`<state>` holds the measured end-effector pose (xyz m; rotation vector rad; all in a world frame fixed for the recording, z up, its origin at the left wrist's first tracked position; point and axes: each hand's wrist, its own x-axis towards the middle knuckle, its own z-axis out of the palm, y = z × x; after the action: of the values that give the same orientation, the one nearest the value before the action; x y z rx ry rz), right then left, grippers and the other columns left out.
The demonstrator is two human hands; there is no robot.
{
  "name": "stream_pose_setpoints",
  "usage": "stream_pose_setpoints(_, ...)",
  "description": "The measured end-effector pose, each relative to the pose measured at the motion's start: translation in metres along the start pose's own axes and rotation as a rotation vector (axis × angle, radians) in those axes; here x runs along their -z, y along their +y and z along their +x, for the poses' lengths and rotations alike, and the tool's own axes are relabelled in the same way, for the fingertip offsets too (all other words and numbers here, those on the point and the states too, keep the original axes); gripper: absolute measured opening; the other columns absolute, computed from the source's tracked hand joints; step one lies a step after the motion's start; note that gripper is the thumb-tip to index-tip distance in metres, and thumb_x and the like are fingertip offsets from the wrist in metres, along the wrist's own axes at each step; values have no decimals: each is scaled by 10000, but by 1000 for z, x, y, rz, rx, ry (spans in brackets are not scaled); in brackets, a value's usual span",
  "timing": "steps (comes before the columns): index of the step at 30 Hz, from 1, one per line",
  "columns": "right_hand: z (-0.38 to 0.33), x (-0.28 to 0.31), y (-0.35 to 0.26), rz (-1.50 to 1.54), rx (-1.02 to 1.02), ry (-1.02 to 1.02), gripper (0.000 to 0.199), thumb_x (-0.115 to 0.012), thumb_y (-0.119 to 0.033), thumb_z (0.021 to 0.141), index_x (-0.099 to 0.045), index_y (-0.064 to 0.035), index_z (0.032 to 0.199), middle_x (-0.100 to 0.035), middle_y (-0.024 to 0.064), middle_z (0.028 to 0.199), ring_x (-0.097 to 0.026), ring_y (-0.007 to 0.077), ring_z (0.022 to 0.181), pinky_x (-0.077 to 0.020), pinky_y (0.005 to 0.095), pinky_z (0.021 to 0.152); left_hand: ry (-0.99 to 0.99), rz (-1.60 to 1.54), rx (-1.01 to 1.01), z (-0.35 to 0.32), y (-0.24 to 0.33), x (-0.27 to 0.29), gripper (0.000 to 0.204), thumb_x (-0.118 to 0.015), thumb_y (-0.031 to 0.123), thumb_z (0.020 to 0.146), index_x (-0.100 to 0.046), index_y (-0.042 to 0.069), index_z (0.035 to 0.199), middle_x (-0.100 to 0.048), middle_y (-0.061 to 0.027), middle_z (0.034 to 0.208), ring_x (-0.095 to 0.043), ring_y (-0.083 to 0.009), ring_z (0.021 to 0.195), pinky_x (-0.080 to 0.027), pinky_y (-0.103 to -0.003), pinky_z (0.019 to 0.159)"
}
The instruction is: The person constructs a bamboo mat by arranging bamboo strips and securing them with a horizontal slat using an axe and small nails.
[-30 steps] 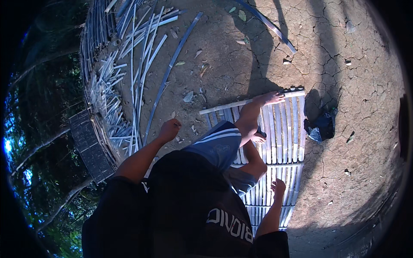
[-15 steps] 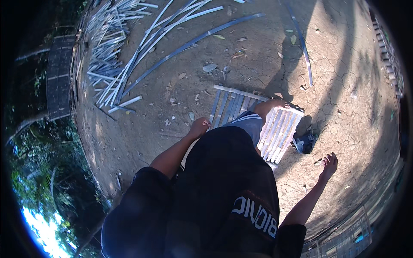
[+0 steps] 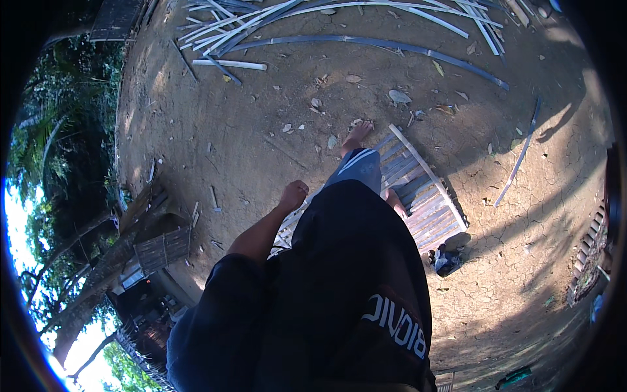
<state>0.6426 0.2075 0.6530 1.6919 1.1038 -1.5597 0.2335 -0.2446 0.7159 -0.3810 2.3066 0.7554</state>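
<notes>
My left hand [image 3: 295,194] hangs beside my left hip with its fingers curled in, and nothing shows in it. Out of sight is my right hand. Below me on the ground lies a slatted bamboo panel [image 3: 439,227], partly hidden by my shirt and shorts. One bare foot [image 3: 396,203] rests on its slats, while the other foot [image 3: 359,132] is on the dirt past its left edge. A dark crumpled bundle [image 3: 447,262] sits against the panel's near right corner.
Long split bamboo strips [image 3: 274,26] are heaped across the far side, with one curved dark strip [image 3: 372,43] nearest. A single strip [image 3: 520,153] lies to the right. Dry leaves [image 3: 399,96] dot the cracked soil. A shelter [image 3: 153,307] and trees stand at left.
My body and view have turned, and the bamboo heap now spreads across the top. One foot has stepped onto the dirt. My right hand has gone out of view.
</notes>
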Motion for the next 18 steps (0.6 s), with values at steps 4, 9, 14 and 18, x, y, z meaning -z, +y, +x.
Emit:
stream_pose_setpoints(4,-11,-37,-51,205,60,154,411,-620,-387,957,-582,-48,1186,-685,136,953,-668,178,718,-528,290,604,-63,51,-111,82,21,40,138,-605,123,817,-689,31,878,-706,-142,816,-701,-261,839,-540,-388,756)
stream_pose_setpoints(9,-50,-144,-202,230,314,268,346,-628,-325,980,-600,-45,1180,-658,76,883,-573,104,630,-440,225,537,-59,-433,200,132,10,116,117,-588,59,910,-637,12,1005,-669,-78,879,-652,-164,770,-539,-289,678)
stream_pose_setpoints(14,-147,-221,-341,348,678,234,352,-592,-294,993,-611,-43,1240,-666,49,910,-618,135,826,-503,283,769,-272,-202,71,201,66,167,90,-606,-2,844,-581,50,913,-615,-69,813,-567,-134,628,-437,-262,527)
stream_pose_setpoints(18,-153,-258,-315,197,667,379,378,-552,-305,986,-623,-43,1248,-693,110,947,-660,190,890,-522,355,834,-341,13,-18,252,128,189,54,-591,13,851,-593,43,895,-619,-62,818,-579,-149,642,-457,-271,545)
